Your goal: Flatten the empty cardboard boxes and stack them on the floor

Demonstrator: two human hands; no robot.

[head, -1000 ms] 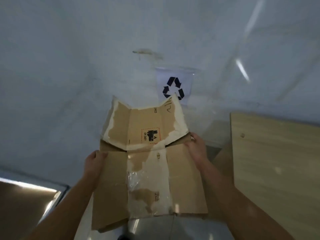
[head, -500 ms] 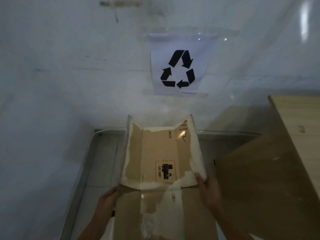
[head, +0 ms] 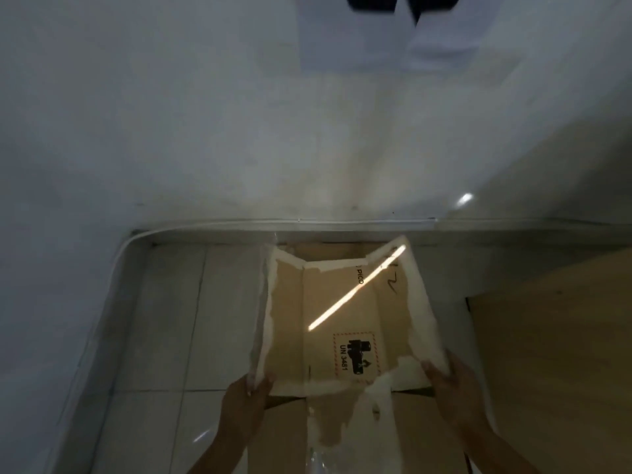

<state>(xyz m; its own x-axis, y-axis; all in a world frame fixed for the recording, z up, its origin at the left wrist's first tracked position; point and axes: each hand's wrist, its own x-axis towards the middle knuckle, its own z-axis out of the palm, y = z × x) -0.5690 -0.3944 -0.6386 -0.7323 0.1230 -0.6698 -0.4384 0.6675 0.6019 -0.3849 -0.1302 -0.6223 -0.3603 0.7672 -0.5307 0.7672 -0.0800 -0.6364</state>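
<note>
Flattened cardboard box (head: 342,302) lying opened out, low over tiled floor (head: 164,319); whether box is touching floor, cannot tell; torn white paper lining box's edges; UN 3481 label (head: 355,357) sitting near box's middle fold; left hand (head: 246,401) gripping box's left edge, fingers curling over rim; right hand (head: 451,384) gripping box's right edge at fold; wooden board (head: 547,354) lying just right of box; recycling sign (head: 393,15) hanging on wall (head: 205,131) beyond box's far end, mostly cut off.
</note>
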